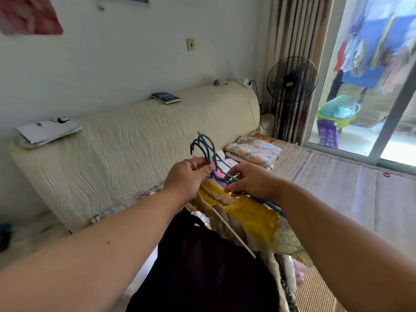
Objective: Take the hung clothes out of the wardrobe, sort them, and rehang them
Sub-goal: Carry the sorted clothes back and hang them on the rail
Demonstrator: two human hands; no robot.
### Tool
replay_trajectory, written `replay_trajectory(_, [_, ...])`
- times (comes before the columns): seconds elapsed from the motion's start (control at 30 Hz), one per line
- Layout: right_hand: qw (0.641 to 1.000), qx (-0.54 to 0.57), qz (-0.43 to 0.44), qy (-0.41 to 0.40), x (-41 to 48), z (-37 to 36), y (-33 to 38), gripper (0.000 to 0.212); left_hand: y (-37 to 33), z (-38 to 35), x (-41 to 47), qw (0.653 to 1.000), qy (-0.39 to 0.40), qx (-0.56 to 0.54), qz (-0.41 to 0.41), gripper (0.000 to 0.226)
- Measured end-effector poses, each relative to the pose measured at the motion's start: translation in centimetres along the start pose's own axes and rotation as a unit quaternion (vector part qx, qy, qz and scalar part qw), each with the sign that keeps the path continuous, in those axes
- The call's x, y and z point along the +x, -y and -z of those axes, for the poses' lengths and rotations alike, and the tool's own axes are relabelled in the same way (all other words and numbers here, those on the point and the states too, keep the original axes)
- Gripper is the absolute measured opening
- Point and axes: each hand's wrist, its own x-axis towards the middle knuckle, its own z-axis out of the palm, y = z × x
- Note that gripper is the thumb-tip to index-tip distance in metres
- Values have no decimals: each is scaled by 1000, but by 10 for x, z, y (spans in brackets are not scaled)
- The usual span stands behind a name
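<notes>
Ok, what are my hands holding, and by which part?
A bundle of clothes hangers: the left hand grips their necks below the hooks; the right hand pinches a hanger arm beside it.

- The necks of the hangers (203, 146) vanish inside the fingers (202, 163) of the left hand (185, 176); we cannot count them.
- Below the fingers (234, 171) of the right hand (249, 181), the hangers' shoulders are buried under the yellow garment (252, 216) and other cloth.
- Nearer us than the fingers, the black garment (202, 266) runs off the bottom edge; we cannot tell its shape.
- Far right of the fingers and higher, the hung laundry (371, 48) outdoors is a blur.
- Far up-left of the fingers, a red thing (27, 16) on the wall is smeared and cut by the edge.
- Above the fingers, the book (166, 97) is too small for us to read.
</notes>
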Motion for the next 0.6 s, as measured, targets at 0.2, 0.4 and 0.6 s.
replay_trajectory(0.2, [999,22,15,36,-39,-56,31,19,-10,30,-43,993,-108,-38,8,14])
replay_trajectory(0.4, [996,21,36,83,-76,-103,69,17,-17,77,-95,984,-176,3,-34,16])
replay_trajectory(0.6, [989,-13,67,133,-111,-151,124,22,-29,126,-147,969,-227,86,-48,31])
